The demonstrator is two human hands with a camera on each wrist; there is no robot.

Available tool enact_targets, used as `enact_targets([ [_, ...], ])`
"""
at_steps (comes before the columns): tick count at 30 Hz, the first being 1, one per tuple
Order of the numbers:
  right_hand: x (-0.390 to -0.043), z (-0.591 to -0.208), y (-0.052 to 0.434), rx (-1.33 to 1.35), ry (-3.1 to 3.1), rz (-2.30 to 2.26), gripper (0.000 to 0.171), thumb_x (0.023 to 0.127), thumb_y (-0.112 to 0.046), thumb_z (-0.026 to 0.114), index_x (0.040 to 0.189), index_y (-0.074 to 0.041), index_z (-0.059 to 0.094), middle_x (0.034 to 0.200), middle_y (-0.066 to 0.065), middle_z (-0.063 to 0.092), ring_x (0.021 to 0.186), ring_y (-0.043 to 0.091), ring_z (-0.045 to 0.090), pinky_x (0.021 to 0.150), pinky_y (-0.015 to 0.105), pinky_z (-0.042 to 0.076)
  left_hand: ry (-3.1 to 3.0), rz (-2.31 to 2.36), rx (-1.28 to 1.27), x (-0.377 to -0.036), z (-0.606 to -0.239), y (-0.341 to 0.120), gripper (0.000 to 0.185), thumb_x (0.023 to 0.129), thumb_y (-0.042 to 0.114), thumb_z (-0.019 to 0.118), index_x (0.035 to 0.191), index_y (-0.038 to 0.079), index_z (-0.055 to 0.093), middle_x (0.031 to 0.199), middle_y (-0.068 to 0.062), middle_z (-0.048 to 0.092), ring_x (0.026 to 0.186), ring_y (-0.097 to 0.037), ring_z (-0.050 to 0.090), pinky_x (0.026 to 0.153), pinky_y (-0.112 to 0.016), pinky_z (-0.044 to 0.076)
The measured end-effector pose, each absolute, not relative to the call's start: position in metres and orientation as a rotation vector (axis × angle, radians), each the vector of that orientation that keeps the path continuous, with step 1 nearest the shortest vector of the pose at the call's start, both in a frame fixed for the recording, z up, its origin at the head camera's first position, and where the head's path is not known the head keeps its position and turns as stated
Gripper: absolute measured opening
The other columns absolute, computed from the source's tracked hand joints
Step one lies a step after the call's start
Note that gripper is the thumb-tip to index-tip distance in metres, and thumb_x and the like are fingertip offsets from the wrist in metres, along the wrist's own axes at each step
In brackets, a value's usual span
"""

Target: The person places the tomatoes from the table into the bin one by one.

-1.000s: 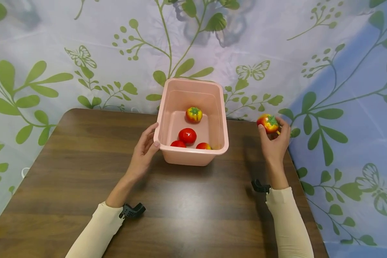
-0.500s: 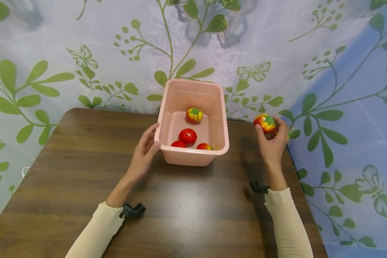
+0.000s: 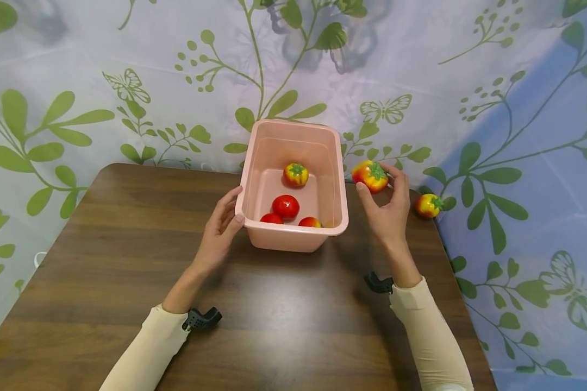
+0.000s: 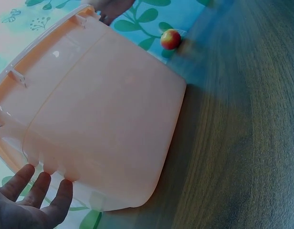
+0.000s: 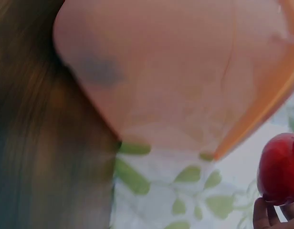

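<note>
My right hand (image 3: pixel 385 210) holds a red-and-yellow tomato (image 3: pixel 370 176) with a green leafy top, between thumb and fingers. It is raised just right of the pink plastic tub (image 3: pixel 297 240); in the right wrist view the tomato (image 5: pixel 279 168) shows its red underside. My left hand (image 3: pixel 218 225) grips the tub's near left corner, its thumb at the rim, and the left wrist view has its fingertips (image 4: pixel 65 188) against the outer wall. Inside the tub lie a yellow-and-red tomato (image 3: pixel 295 175), a red tomato (image 3: pixel 286 207) and others partly hidden by the front rim.
One more yellow-and-red tomato (image 3: pixel 428 206) sits at the right edge of the brown wooden table (image 3: pixel 274 320). A leaf-and-butterfly printed cloth (image 3: pixel 176 81) hangs close behind the tub and along the right side.
My right hand has carried its tomato left toward the tub, uncovering the tomato at the table's right edge. The left hand and the tub have stayed in place.
</note>
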State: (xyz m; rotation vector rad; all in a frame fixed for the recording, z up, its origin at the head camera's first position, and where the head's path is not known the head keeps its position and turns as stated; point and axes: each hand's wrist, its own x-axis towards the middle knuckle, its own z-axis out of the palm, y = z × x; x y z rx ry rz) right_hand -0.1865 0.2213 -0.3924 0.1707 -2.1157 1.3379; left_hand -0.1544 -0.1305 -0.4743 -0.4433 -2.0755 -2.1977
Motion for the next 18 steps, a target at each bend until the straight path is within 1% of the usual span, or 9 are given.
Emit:
enact_targets([
  [1, -0.185, -0.389, 0.216, 0.202, -2.116, 1.342, 0.059, 0.091, -0.008, 0.080, 0.144, 0.004, 0.056, 0.140, 0.024, 0.058, 0.125, 0.024, 0.057, 0.107, 0.016, 0.047, -2.076, -2.195, -0.440, -0.154, -0.474, -0.131, 0.061, 0.110, 0.009, 0.054, 0.167, 0.027, 0.040, 0.166, -0.021, 0.045, 0.146, -0.025, 0.054, 0.111, -0.019, 0.052],
  [4, -0.182, -0.383, 0.202, 0.285, -2.130, 1.359, 0.060, 0.091, -0.005, 0.080, 0.145, 0.004, 0.055, 0.141, 0.022, 0.058, 0.126, 0.019, 0.057, 0.110, 0.015, 0.047, -2.081, -2.185, -0.436, -0.154, -0.473, -0.131, 0.061, 0.110, 0.009, 0.055, 0.166, 0.028, 0.040, 0.167, -0.017, 0.045, 0.149, -0.036, 0.051, 0.111, -0.019, 0.052],
  [6, -0.179, -0.380, 0.194, 0.343, -2.142, 1.388, 0.061, 0.090, -0.003, 0.081, 0.145, 0.004, 0.054, 0.142, 0.021, 0.058, 0.128, 0.019, 0.057, 0.112, 0.016, 0.048, -2.082, -2.181, -0.436, -0.154, -0.473, -0.132, 0.061, 0.110, 0.010, 0.055, 0.166, 0.029, 0.040, 0.167, -0.015, 0.046, 0.150, -0.043, 0.049, 0.111, -0.019, 0.052],
  [8, -0.178, -0.378, 0.188, 0.401, -2.156, 1.413, 0.061, 0.090, -0.002, 0.080, 0.145, 0.006, 0.053, 0.142, 0.023, 0.057, 0.128, 0.022, 0.058, 0.113, 0.015, 0.047, -2.072, -2.184, -0.440, -0.154, -0.473, -0.132, 0.061, 0.110, 0.009, 0.055, 0.166, 0.028, 0.040, 0.167, -0.016, 0.045, 0.150, -0.046, 0.048, 0.111, -0.019, 0.052],
  [10, -0.178, -0.378, 0.184, 0.456, -2.165, 1.429, 0.061, 0.090, 0.000, 0.080, 0.144, 0.008, 0.053, 0.140, 0.025, 0.056, 0.127, 0.026, 0.058, 0.113, 0.015, 0.047, -2.064, -2.188, -0.446, -0.154, -0.474, -0.132, 0.061, 0.110, 0.008, 0.055, 0.166, 0.026, 0.040, 0.166, -0.019, 0.046, 0.149, -0.041, 0.050, 0.111, -0.019, 0.052],
  [13, -0.183, -0.386, 0.182, 0.508, -2.186, 1.437, 0.061, 0.089, 0.001, 0.082, 0.143, 0.007, 0.054, 0.140, 0.025, 0.057, 0.125, 0.031, 0.059, 0.113, 0.016, 0.047, -2.055, -2.192, -0.458, -0.155, -0.475, -0.131, 0.061, 0.110, 0.006, 0.055, 0.167, 0.024, 0.040, 0.164, -0.024, 0.046, 0.145, -0.028, 0.055, 0.110, -0.019, 0.052],
  [15, -0.187, -0.394, 0.183, 0.517, -2.209, 1.419, 0.062, 0.088, -0.001, 0.083, 0.144, 0.004, 0.055, 0.141, 0.022, 0.059, 0.125, 0.031, 0.060, 0.115, 0.023, 0.048, -2.054, -2.194, -0.464, -0.155, -0.476, -0.130, 0.061, 0.110, 0.007, 0.055, 0.167, 0.024, 0.040, 0.163, -0.027, 0.046, 0.143, -0.021, 0.056, 0.110, -0.019, 0.053],
  [18, -0.193, -0.404, 0.186, 0.518, -2.241, 1.382, 0.062, 0.087, -0.007, 0.085, 0.143, -0.001, 0.058, 0.140, 0.018, 0.063, 0.127, 0.031, 0.061, 0.118, 0.039, 0.049, -2.054, -2.193, -0.468, -0.154, -0.476, -0.130, 0.061, 0.110, 0.008, 0.055, 0.167, 0.025, 0.039, 0.164, -0.028, 0.045, 0.142, -0.019, 0.056, 0.110, -0.019, 0.053],
])
